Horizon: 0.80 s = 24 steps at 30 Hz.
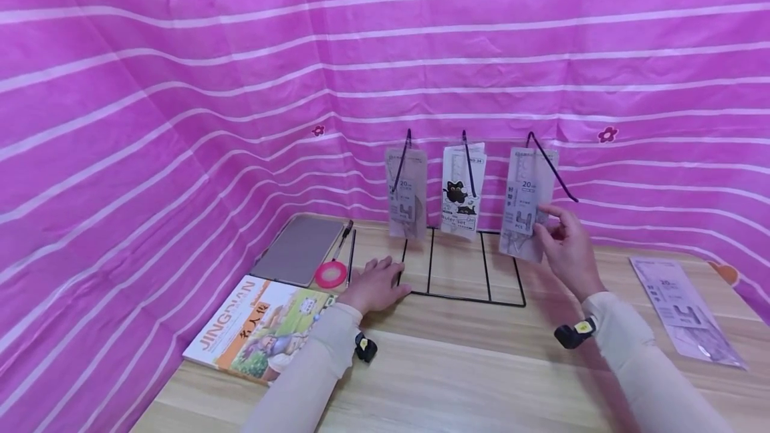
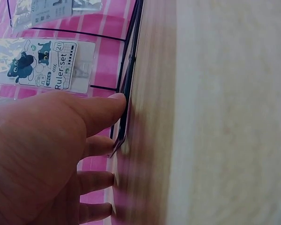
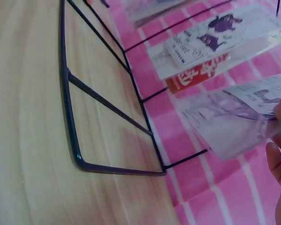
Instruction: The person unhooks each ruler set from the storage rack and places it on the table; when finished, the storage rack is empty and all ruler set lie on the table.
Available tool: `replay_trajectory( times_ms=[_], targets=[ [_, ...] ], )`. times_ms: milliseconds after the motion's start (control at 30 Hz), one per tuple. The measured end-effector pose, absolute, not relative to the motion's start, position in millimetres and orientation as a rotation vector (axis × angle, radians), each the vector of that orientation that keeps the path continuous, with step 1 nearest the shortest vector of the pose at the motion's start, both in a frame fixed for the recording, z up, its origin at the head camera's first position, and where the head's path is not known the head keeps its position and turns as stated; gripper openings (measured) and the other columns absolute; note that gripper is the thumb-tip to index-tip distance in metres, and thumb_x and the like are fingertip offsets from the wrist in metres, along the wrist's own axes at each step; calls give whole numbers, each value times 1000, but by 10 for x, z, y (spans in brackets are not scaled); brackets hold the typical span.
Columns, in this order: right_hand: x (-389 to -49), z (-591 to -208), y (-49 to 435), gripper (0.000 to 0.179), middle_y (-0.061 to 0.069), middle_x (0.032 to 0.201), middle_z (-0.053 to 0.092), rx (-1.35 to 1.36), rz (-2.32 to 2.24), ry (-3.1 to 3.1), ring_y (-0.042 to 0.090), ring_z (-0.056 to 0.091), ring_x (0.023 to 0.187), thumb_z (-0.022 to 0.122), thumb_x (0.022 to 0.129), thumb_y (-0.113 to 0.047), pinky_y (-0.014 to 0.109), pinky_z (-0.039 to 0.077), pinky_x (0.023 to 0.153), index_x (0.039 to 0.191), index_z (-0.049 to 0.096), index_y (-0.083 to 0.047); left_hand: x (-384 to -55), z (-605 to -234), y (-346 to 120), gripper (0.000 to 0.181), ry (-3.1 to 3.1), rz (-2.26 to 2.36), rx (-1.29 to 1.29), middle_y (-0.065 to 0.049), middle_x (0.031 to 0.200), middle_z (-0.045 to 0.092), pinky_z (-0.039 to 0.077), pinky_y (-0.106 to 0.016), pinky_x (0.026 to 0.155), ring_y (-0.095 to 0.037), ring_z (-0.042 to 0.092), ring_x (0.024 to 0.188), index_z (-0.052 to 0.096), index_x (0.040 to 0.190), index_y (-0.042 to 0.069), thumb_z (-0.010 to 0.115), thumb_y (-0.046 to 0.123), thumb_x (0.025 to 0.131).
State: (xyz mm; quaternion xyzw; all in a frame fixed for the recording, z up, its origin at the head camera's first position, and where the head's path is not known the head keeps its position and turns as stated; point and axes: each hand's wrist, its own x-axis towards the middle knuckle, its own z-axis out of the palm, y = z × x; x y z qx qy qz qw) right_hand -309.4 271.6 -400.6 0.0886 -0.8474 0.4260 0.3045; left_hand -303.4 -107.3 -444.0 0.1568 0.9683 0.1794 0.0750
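Observation:
A black wire display rack (image 1: 469, 299) stands on the wooden table with three hooks. From its right hook hangs a clear ruler-set packet (image 1: 522, 219), marked 20 cm. My right hand (image 1: 568, 252) pinches that packet's right edge between thumb and fingers; the right wrist view shows the packet (image 3: 225, 126) tilted. On the middle hook is a white ruler-set packet with black cats (image 1: 462, 199), and another clear ruler-set packet (image 1: 406, 196) hangs at the left. My left hand (image 1: 377, 286) rests at the rack base's front left corner, fingers extended, thumb (image 2: 110, 105) against the wire.
A book (image 1: 259, 333) lies at the left, below a grey flat pad (image 1: 303, 249). Beside them are a pink-red ring (image 1: 319, 274) and two slim pens (image 1: 351, 256). Another ruler-set packet (image 1: 686, 313) lies at the right. Pink striped cloth (image 1: 421, 39) encloses the table's back and left.

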Motion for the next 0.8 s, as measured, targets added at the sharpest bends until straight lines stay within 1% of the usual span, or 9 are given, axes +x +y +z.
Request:
replay_trajectory(
  times_ms=[100, 167, 367, 433, 500, 600, 700, 733, 800],
  targets=[
    [-2981, -3947, 2756, 47, 16, 95, 67, 297, 1091, -2276, -2, 55, 76, 64, 102, -2, 11, 48, 60, 148, 57, -9, -3050, -4440, -1075, 65, 2909, 535, 475, -12, 172, 33, 21, -81, 119, -46, 27, 158, 47, 160, 23, 55, 56, 104],
    [-2891, -3914, 2782, 50, 15, 96, 67, 327, 1084, -2286, -3, 56, 78, 65, 102, -2, 13, 48, 59, 151, 55, -11, -3048, -4435, -1077, 65, 2907, 536, 471, -12, 172, 33, 21, -81, 120, -46, 27, 158, 47, 160, 24, 55, 56, 104],
    [-2573, -3838, 2872, 56, 19, 109, 68, 341, 1093, -2352, -4, 57, 80, 65, 102, -3, 17, 49, 56, 156, 51, -14, -3009, -4411, -1067, 65, 2896, 553, 465, -12, 173, 32, 22, -80, 120, -47, 26, 159, 47, 160, 23, 56, 55, 104],
    [-2460, -3825, 2909, 57, 16, 111, 66, 327, 1096, -2380, -1, 57, 81, 63, 103, -3, 18, 49, 55, 157, 49, -15, -3007, -4409, -1063, 64, 2899, 554, 461, -12, 173, 32, 21, -81, 120, -47, 27, 158, 47, 159, 23, 56, 55, 104],
    [-2349, -3821, 2943, 57, 10, 110, 64, 314, 1096, -2385, 0, 57, 80, 63, 103, -2, 19, 50, 56, 157, 49, -15, -3011, -4414, -1061, 64, 2903, 552, 457, -12, 173, 32, 21, -81, 119, -47, 27, 158, 48, 159, 23, 56, 55, 104],
    [-2167, -3822, 2989, 57, -8, 110, 61, 298, 1096, -2382, 1, 56, 80, 62, 103, -1, 19, 50, 55, 157, 50, -16, -3021, -4427, -1059, 64, 2904, 550, 457, -11, 173, 33, 21, -81, 120, -46, 27, 158, 48, 159, 23, 56, 55, 104],
    [-1988, -3833, 3007, 57, -22, 108, 60, 296, 1105, -2344, -1, 57, 78, 64, 100, 3, 18, 50, 54, 154, 52, -13, -3027, -4437, -1061, 65, 2899, 545, 458, -11, 173, 32, 20, -81, 120, -47, 26, 159, 47, 160, 24, 56, 56, 104],
    [-1931, -3838, 3008, 57, -25, 106, 61, 303, 1117, -2324, -1, 57, 77, 65, 99, 5, 18, 49, 55, 153, 54, -11, -3030, -4440, -1064, 65, 2899, 544, 457, -11, 173, 31, 20, -81, 120, -47, 26, 159, 46, 160, 24, 56, 56, 104],
    [-1825, -3848, 3004, 58, -25, 101, 64, 319, 1143, -2285, 0, 58, 75, 66, 96, 9, 18, 49, 53, 150, 56, -8, -3037, -4446, -1070, 65, 2898, 546, 455, -11, 173, 31, 19, -81, 120, -47, 26, 159, 46, 160, 24, 55, 56, 104]
  ],
)
